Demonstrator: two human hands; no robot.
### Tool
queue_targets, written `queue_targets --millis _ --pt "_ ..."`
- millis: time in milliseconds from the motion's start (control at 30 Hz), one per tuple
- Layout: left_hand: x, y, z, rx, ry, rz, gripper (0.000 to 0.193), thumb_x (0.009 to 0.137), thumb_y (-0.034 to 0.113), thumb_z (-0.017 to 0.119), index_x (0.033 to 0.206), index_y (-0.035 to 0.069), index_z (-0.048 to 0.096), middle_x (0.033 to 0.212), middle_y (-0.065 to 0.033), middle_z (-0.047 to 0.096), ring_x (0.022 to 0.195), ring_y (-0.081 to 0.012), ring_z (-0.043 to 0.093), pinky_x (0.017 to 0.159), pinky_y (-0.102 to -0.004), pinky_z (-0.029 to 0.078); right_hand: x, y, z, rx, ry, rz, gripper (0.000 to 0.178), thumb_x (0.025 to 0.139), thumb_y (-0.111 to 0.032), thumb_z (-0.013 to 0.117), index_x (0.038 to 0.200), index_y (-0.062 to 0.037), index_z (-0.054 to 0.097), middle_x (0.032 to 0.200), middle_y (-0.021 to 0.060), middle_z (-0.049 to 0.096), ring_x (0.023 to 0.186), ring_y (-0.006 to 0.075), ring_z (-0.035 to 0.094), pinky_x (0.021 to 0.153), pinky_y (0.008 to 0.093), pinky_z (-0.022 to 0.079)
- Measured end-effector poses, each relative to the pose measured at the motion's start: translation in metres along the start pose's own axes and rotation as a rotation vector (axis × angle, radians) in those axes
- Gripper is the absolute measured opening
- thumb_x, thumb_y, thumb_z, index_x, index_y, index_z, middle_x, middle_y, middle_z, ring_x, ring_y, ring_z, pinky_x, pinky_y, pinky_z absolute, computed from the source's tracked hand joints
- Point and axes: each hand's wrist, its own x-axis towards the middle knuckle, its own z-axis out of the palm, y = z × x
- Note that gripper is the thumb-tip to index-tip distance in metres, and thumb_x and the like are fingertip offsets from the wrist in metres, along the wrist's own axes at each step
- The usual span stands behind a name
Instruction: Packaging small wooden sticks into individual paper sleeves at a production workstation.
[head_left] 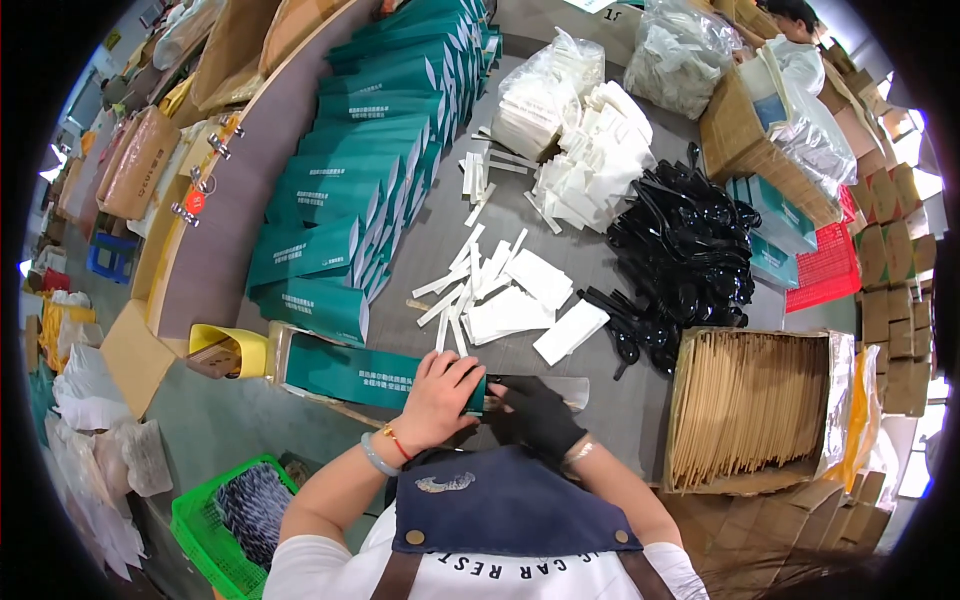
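Observation:
A flat green paper sleeve [335, 372] with white print lies along the near edge of the table. My bare left hand [440, 395] is laid over its right end, fingers across the top and thumb at the near side, holding it. My right hand [538, 415], in a black fingerless glove, is at the sleeve's right end with its fingers bent together. What those fingers grip is hidden. A pale, see-through flat strip [572, 390] shows just beyond the glove. Ahead of my hands lie white paper packets [512, 312] and narrow white strips [462, 275].
Overlapping green sleeves [320, 215] fill the left side. Black plastic spoons [685, 240] are heaped at right, beside piled white packets [595, 160]. A carton of wooden sticks [745, 410] stands near right. A yellow container [240, 350] sits left; a green basket [215, 520] is below.

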Motion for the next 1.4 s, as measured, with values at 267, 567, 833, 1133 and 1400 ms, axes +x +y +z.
queue_targets --millis 267,567,833,1133,1400 --pt "0.008 0.004 0.0 0.008 -0.013 0.019 0.071 0.06 0.018 0.082 0.126 0.007 0.056 0.124 -0.0086 0.052 0.111 -0.0302 0.049 0.095 -0.0441 0.039 -0.001 -0.007 0.011 0.168 0.137 0.318 0.02 0.078 -0.019 0.072 0.089 -0.0041 0.065 0.095 0.0138 0.062 0.088 0.0328 0.062 0.073 0.0424 0.05" --pt "0.029 0.015 -0.025 0.227 -0.246 0.174 0.018 0.074 0.013 0.062 0.092 0.017 0.064 0.095 -0.0087 0.053 0.09 -0.0281 0.053 0.073 -0.0384 0.044 0.007 -0.011 -0.022 -0.437 -0.038 0.116 0.062 0.057 -0.038 0.084 0.108 -0.0147 0.06 0.101 0.0074 0.061 0.099 0.0298 0.056 0.081 0.0462 0.04" --pt "0.001 -0.054 -0.134 0.301 0.123 -0.024 0.05 0.062 -0.001 0.07 0.109 0.013 0.061 0.125 -0.0178 0.051 0.117 -0.0414 0.047 0.098 -0.05 0.042 -0.035 0.009 -0.076 -0.416 0.351 0.273 0.06 0.056 -0.034 0.086 0.106 -0.014 0.06 0.103 0.0086 0.059 0.099 0.0322 0.056 0.082 0.0455 0.044" --pt "-0.022 -0.115 -0.111 -0.007 0.094 -0.603 0.109 0.063 0.032 0.088 0.151 0.018 0.026 0.156 -0.0282 0.015 0.136 -0.0596 0.018 0.111 -0.0623 0.025 -0.043 0.014 -0.048 -0.489 0.158 0.396 0.056 0.063 -0.044 0.083 0.103 -0.0107 0.061 0.102 0.0104 0.059 0.1 0.0306 0.056 0.083 0.0459 0.043" --pt "0.008 -0.107 -0.073 0.076 0.589 -0.671 0.079 0.063 0.043 0.088 0.123 0.01 0.049 0.146 -0.0255 0.032 0.129 -0.0542 0.03 0.099 -0.0606 0.036 -0.051 0.022 -0.036 -0.585 0.154 0.402 0.066 0.054 -0.034 0.089 0.107 -0.0102 0.057 0.107 0.0123 0.059 0.102 0.035 0.053 0.088 0.0466 0.042"
